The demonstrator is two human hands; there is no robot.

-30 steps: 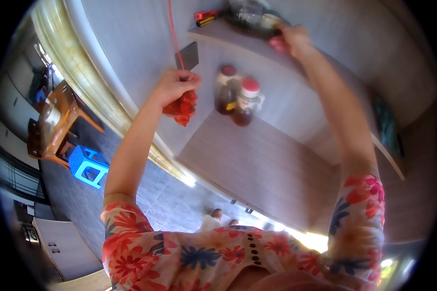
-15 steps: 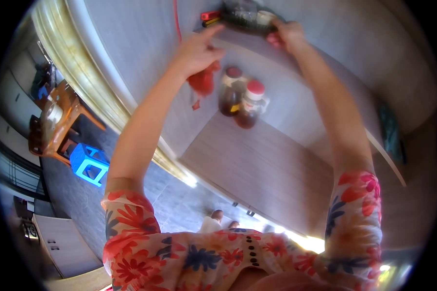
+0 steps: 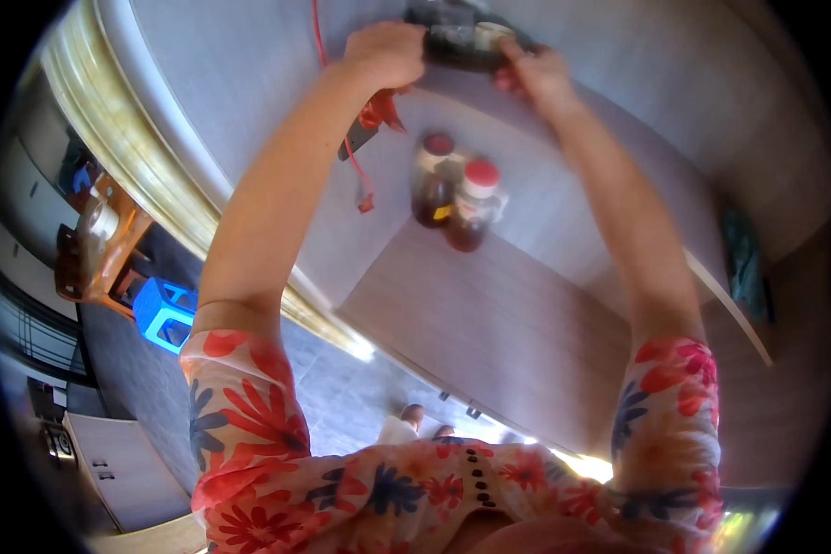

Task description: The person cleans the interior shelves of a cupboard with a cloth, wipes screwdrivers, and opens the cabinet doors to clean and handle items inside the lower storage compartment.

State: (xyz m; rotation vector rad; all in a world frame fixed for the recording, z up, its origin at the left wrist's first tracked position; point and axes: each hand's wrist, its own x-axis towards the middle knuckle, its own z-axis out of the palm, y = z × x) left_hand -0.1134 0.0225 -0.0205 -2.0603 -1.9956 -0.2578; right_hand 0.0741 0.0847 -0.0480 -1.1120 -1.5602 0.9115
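High on a shelf is a dark round tray, blurred, with clear glassware and a white cup on it. My right hand is closed on the tray's right rim, thumb up near the cup and fingers curled below. My left hand is closed at the tray's left side. Its fingertips are hidden, so what it grips cannot be made out. Below that hand, a crumpled red thing and a dark flat object show against the cabinet side.
Two red-lidded jars of dark contents stand in the lower compartment. A red cord hangs along the left panel. A green item is at the right. Beyond the cabinet are a blue stool and a wooden table.
My left hand has gone from a pointing finger to a closed shape and risen to the tray's side. It now covers the red and yellow items there. The tray sits slightly further left in view.
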